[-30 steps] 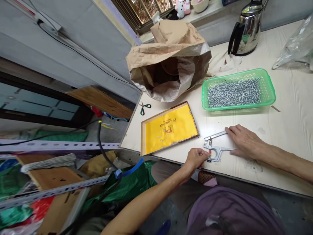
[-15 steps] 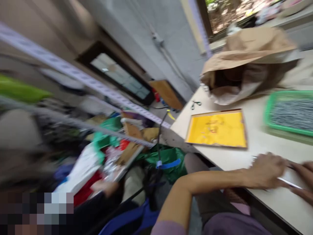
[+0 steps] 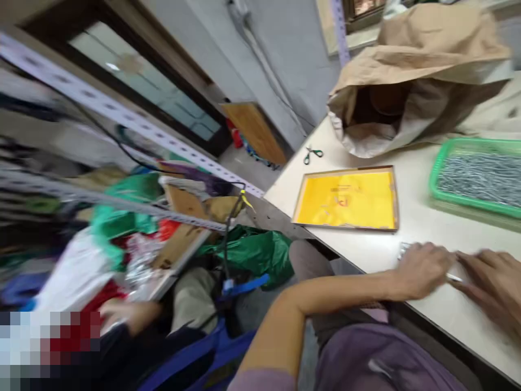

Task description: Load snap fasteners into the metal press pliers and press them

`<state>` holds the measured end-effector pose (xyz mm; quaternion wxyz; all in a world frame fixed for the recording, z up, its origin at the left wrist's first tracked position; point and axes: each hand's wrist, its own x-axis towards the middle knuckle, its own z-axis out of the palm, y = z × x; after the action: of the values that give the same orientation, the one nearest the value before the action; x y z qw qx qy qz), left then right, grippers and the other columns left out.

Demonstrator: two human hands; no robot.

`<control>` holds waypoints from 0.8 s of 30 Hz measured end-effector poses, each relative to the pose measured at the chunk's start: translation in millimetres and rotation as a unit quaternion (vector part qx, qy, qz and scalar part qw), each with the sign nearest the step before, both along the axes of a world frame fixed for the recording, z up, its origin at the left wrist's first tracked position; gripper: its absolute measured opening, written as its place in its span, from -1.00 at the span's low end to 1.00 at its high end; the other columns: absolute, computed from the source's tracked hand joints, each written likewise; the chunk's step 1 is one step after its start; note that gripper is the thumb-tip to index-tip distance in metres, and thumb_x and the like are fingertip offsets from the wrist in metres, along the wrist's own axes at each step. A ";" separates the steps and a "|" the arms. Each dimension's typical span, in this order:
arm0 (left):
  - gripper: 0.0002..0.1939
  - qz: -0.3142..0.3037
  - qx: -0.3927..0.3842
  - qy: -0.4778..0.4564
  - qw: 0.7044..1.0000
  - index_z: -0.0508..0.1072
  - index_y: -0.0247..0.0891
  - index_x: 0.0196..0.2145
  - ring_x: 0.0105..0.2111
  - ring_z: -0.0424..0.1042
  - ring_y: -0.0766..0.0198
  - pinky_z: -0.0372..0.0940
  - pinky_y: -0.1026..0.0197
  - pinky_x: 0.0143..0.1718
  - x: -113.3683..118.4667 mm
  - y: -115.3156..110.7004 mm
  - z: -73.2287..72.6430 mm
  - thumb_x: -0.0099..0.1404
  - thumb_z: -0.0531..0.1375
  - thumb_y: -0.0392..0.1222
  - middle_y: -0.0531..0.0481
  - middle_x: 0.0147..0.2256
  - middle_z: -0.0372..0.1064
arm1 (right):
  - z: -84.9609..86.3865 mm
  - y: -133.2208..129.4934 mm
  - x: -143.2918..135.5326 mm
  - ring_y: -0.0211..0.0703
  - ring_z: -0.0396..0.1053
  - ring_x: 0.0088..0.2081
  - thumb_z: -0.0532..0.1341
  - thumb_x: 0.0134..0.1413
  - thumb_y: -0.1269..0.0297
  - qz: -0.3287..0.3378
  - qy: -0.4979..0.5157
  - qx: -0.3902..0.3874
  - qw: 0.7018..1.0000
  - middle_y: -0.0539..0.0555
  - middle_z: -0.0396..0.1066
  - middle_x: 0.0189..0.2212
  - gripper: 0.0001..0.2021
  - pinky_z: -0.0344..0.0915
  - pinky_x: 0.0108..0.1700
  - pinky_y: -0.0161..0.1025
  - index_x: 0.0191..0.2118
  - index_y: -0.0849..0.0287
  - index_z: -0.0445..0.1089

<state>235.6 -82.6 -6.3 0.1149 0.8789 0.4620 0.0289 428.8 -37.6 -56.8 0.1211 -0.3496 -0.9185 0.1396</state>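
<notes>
My left hand [image 3: 421, 271] is closed low over the white table, near its front edge. Thin silvery metal pieces [image 3: 402, 250] stick out past its far side. Close by on the right is my right hand [image 3: 490, 282], blurred, its fingers pinched towards a slim bright metal piece [image 3: 455, 278] between the two hands. Behind them stands a green plastic basket [image 3: 437, 176] heaped with small thin metal pieces [image 3: 482, 176]. A shallow cardboard tray [image 3: 396, 203] with a yellow lining [image 3: 345, 201] lies left of the basket.
Green-handled scissors [image 3: 312, 155] and a large open brown paper sack [image 3: 423, 70] are at the table's back. To the left, a perforated metal post [image 3: 134, 119] slants across. A co-worker's hand [image 3: 130, 315] is near bags and a green plastic bag [image 3: 256, 255].
My view has swung to the right, so the table and tray appear further left. More of my right hand shows now. Both hands stay close together; the co-worker's hand also appears further left.
</notes>
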 end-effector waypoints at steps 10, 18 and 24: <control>-0.44 0.041 0.078 -0.107 0.990 0.25 -0.37 0.20 0.26 0.14 -0.04 0.12 -0.12 0.24 26.8 -67.2 -30.8 0.40 0.03 0.07 -0.30 0.16 0.27 | 58.7 43.8 -9.9 -0.01 0.35 -0.27 -0.08 0.31 0.23 0.001 -0.102 0.002 0.995 0.19 0.44 -0.33 -0.63 0.24 -0.23 -0.13 -0.24 0.19 0.46; -0.38 0.019 0.046 -0.147 0.988 0.37 -0.45 0.08 0.14 0.30 -0.07 0.23 -0.08 0.17 23.5 -61.0 -28.3 0.35 0.04 0.18 -0.34 0.05 0.38 | 86.5 14.8 -66.9 -0.07 0.28 -0.24 0.15 0.16 0.37 0.117 -0.097 0.051 0.987 0.09 0.45 -0.28 -0.83 0.10 -0.25 -0.15 -0.26 0.05 0.50; -0.72 -0.178 0.062 -0.235 0.953 0.53 -0.18 -0.24 -0.12 0.48 0.21 0.36 0.24 -0.03 9.7 -88.6 -11.2 0.39 0.10 0.00 -0.05 -0.20 0.53 | 71.6 -11.8 -99.0 -0.15 0.22 -0.36 0.26 0.01 0.51 0.259 -0.086 0.074 0.959 0.05 0.36 -0.45 -0.79 0.04 -0.39 -0.18 -0.56 0.13 0.38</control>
<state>245.3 -171.2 -17.4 0.1687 0.9206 0.2550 0.2427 329.7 -49.4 14.8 0.0266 -0.1009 -0.9923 0.0671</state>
